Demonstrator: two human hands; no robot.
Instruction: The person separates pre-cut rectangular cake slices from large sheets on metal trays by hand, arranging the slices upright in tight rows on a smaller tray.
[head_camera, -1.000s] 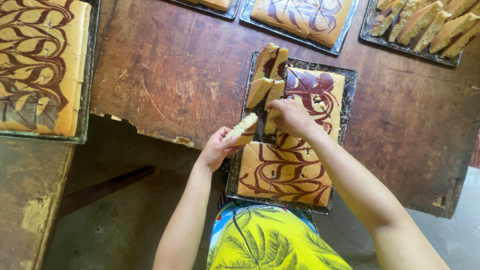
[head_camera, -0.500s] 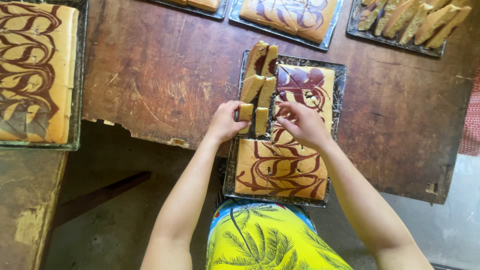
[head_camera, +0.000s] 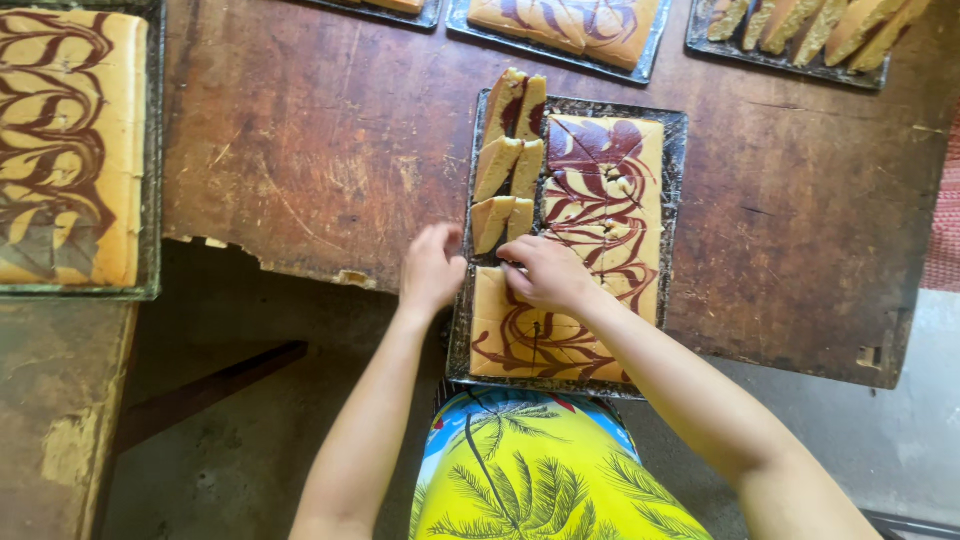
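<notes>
Moved: since half a second earlier, the left hand (head_camera: 432, 268) has been drawn off the cut slices (head_camera: 510, 150) to the tray's left rim, and the right hand (head_camera: 545, 272) has been brought down onto the marbled cake (head_camera: 600, 200).
Left hand pose: the arm is stretched forward; the fingers are curled loosely beside the rim, with nothing seen in the grip.
Right hand pose: the palm is turned down and the fingers are pressed on the cake's top near the cut edge; whether anything is pinched cannot be told.
Cake position: it is laid in the dark tray (head_camera: 675, 170) at the near edge of the brown counter (head_camera: 320, 140).
Slices: six are counted, stood in three pairs along the tray's left side.
Trays: five are counted in view, some only partly.
</notes>
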